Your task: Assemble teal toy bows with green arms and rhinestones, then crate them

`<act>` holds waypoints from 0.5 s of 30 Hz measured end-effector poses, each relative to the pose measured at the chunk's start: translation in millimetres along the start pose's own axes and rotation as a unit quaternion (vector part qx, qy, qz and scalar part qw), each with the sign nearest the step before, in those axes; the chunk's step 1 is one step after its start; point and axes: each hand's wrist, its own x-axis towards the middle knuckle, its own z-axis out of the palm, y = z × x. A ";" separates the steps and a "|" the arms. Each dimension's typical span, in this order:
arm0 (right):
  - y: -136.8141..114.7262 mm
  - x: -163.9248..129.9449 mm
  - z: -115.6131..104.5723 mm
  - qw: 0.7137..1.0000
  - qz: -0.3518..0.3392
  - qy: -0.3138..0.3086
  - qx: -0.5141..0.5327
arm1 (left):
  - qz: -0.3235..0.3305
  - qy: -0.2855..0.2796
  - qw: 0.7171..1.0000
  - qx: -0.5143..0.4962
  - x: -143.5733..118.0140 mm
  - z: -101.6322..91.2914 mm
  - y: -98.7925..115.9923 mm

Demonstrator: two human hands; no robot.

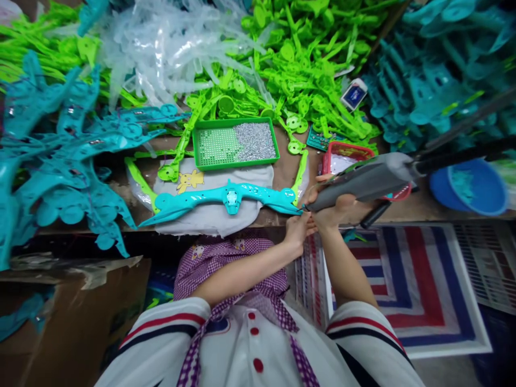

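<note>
A turquoise plastic toy bow [201, 199] lies across a pale cloth [250, 215] at the bench's near edge. Lime-green limbs with clear plastic pieces are fitted at both its ends. My left hand [297, 232] is closed at the bow's right tip, pinching it; any small part between the fingertips is hidden. Wrapped round a grey power screwdriver [355, 183], my right hand [331, 214] holds it nearly level. Its bit points left and meets the bow's right tip, just above my left fingers.
Behind the bow stands a green tray [217, 146] with many small screws. A red basket [349, 153] and a blue bucket [467, 188] are to the right. Turquoise parts [68, 145], green parts [302, 54] and clear parts [161, 48] are heaped around.
</note>
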 end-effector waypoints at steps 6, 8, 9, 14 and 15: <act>4.1 -0.5 1.6 0.998 -0.031 -0.010 0.054 | 0.055 0.008 0.998 0.020 -1.3 1.6 -1.6; -0.1 -1.3 7.5 0.998 -0.028 -0.014 0.058 | 0.059 0.023 0.998 0.017 -2.1 3.6 -2.0; -2.2 -1.9 10.5 0.998 -0.025 -0.014 0.062 | 0.059 0.034 0.998 0.015 -2.4 4.5 -2.1; -4.3 -5.5 13.7 0.997 -0.012 -0.029 0.064 | 0.060 0.066 0.996 0.008 -4.8 6.5 -1.1; -3.4 -6.1 12.4 0.998 -0.012 -0.033 0.054 | 0.060 0.064 0.996 0.006 -5.2 6.9 -1.0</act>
